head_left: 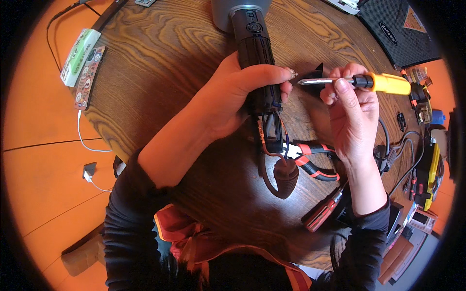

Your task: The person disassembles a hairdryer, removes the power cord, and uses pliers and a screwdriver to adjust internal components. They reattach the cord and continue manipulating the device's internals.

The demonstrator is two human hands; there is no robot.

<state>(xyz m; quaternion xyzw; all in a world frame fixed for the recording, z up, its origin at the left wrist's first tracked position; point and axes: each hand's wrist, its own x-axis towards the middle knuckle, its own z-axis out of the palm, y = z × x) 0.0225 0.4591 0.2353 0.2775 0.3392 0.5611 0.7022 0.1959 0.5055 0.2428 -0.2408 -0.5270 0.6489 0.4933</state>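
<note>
My left hand (238, 92) is wrapped around the black handle (253, 46) of what looks like a hair dryer, whose grey head (223, 12) is cut off by the top edge. A tiny metal piece, perhaps a screw (293, 73), shows at the left thumb tip. Bare wires (285, 131) leave the handle's lower end and run to a ribbed cord sleeve (285, 177). In my right hand (352, 104) is a yellow-handled screwdriver (391, 84), pinched near its shank. Its tip points left at the thumb, a small gap away.
Red-and-black pliers (318, 175) lie beside the cord, with a red-handled screwdriver (323, 213) nearer me. Black cables (410, 140) and a yellow tool (432, 177) are at right. A black case (395, 31) stands far right, a power bank-like slab (90, 77) far left.
</note>
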